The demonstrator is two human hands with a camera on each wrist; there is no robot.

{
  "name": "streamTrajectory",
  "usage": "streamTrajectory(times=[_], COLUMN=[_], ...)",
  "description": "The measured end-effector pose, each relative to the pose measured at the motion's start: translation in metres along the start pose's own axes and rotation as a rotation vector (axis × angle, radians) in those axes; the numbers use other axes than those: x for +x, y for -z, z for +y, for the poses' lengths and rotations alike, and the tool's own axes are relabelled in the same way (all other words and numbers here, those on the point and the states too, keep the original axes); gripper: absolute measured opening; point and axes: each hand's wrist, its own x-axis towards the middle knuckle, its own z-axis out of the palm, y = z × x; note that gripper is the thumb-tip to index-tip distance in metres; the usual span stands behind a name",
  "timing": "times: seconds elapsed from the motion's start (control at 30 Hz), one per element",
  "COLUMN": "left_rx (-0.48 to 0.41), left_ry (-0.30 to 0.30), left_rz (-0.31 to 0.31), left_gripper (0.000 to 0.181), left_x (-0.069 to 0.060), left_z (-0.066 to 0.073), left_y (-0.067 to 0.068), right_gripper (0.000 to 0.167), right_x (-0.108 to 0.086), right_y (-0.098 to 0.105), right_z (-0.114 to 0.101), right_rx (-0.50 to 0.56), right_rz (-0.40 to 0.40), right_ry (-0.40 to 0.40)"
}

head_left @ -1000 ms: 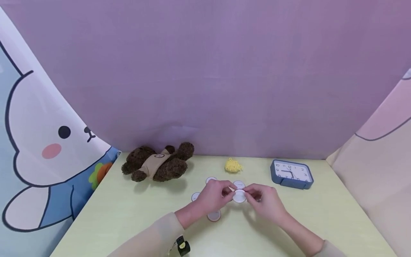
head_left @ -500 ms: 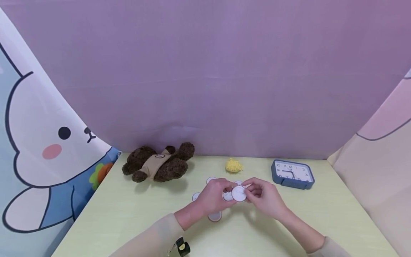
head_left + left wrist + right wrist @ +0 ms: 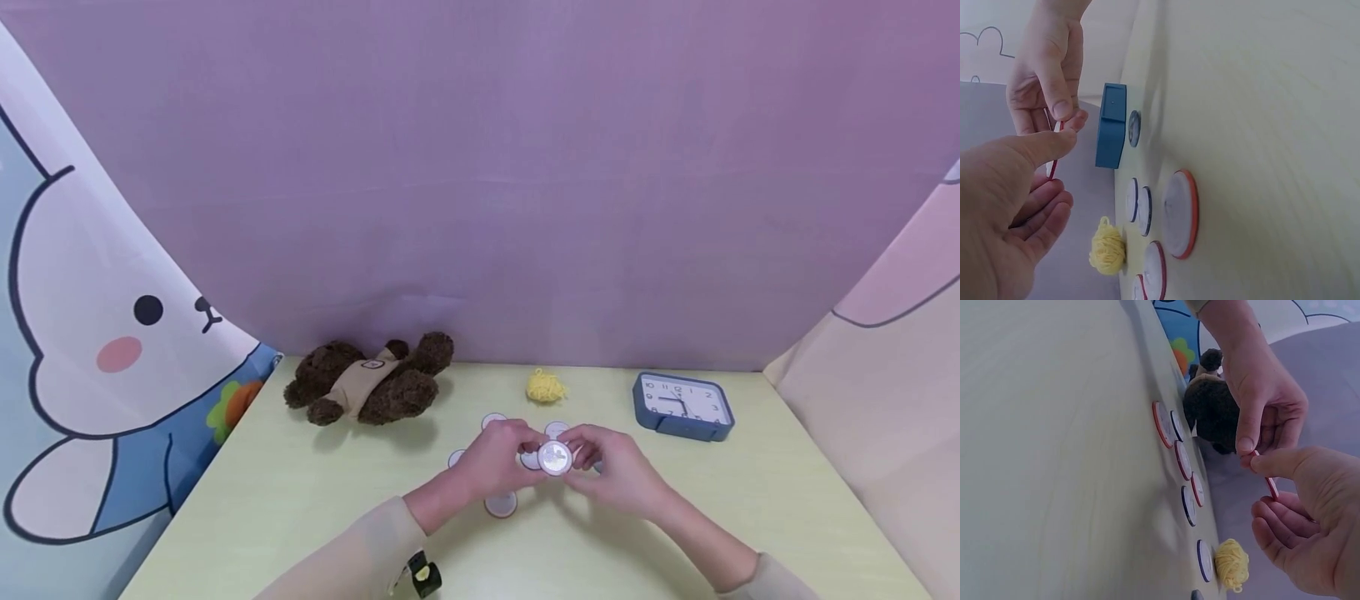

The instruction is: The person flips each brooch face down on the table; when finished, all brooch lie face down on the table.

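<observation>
A white round disc with a red rim point(image 3: 555, 458) is held up off the table between both hands, its shiny face with a small design turned toward the head camera. My left hand point(image 3: 491, 462) pinches its left edge, and my right hand point(image 3: 621, 473) grips it from the other side with thumb and fingers. Edge-on, the disc point(image 3: 1272, 487) appears thin in the right wrist view. Several similar discs lie flat below, among them a red-rimmed disc point(image 3: 1180, 214), a blue-rimmed disc point(image 3: 1204, 560) and a dark disc point(image 3: 1134, 129). The hands partly cover some of these in the head view.
Behind the discs sits a small yellow yarn ball point(image 3: 545, 387). A blue clock point(image 3: 683, 407) stands at the back right, and a brown teddy bear point(image 3: 372, 379) lies at the back left. A purple cloth backdrop point(image 3: 480, 208) rises along the far edge of the pale table point(image 3: 337, 517).
The disc has been turned over between the hands: its plain white face showed earlier, its shiny face shows now. The right fingers have shifted their hold; the discs on the table have stayed put.
</observation>
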Motion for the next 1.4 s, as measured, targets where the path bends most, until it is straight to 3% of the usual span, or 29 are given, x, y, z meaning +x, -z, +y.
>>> streamTrajectory(times=[0.23, 0.5, 0.7, 0.93, 1.17, 1.4], left_rx=[0.021, 0.077, 0.09, 0.145, 0.174, 0.14], left_ry=[0.02, -0.004, 0.008, 0.039, 0.049, 0.11], left_rz=[-0.059, -0.114, -0.145, -0.193, -0.198, -0.217], left_gripper=[0.029, 0.022, 0.021, 0.021, 0.019, 0.027], left_x=[-0.001, -0.004, -0.006, -0.008, -0.009, -0.007], left_z=[-0.004, -0.005, -0.004, -0.005, 0.0, -0.001], left_y=[-0.008, -0.018, -0.026, -0.039, -0.041, -0.041], right_gripper=[0.038, 0.034, 0.032, 0.029, 0.028, 0.025], right_x=[-0.003, -0.009, -0.011, -0.016, -0.018, -0.02], right_y=[-0.005, -0.013, -0.02, -0.028, -0.031, -0.032], right_z=[0.004, 0.01, 0.015, 0.017, 0.015, 0.015], right_rx=[-0.022, -0.079, -0.121, -0.16, -0.191, -0.193], right_rz=[-0.016, -0.047, -0.066, -0.076, -0.086, -0.076], right_ry=[0.06, 0.024, -0.006, 0.02, 0.009, 0.015])
